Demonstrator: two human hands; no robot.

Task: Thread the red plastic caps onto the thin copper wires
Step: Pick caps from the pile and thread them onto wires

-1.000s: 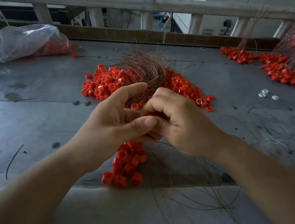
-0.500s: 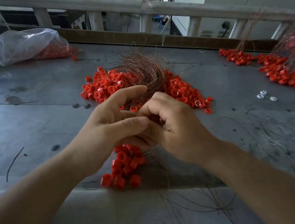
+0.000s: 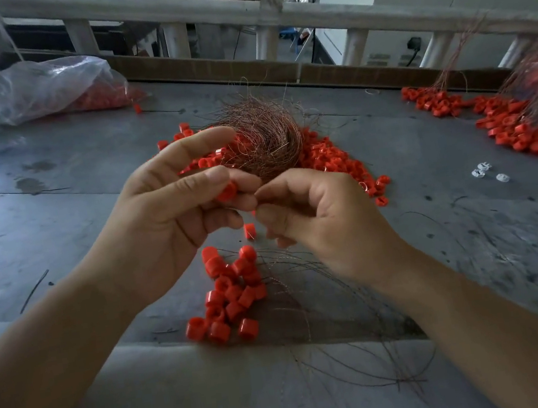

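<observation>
so far a small cluster (image 3: 232, 295) looks threaded; my left grip (image 3: 160, 226) pinches one cap (image 3: 227, 191), my right grip (image 3: 325, 220) nips a wire (image 3: 262, 178), and a loose pile (image 3: 334, 160) waits.

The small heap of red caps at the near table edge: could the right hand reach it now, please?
Probably yes. The heap lies uncovered just below the right hand, only loose wires beside it; the hand must first release the copper wire it seems to pinch.

Left hand (image 3: 172, 217): forefinger out, thumb and middle finger pinch red cap (image 3: 227, 191); right hand (image 3: 324, 216) curled, fingertips touching left's.
</observation>
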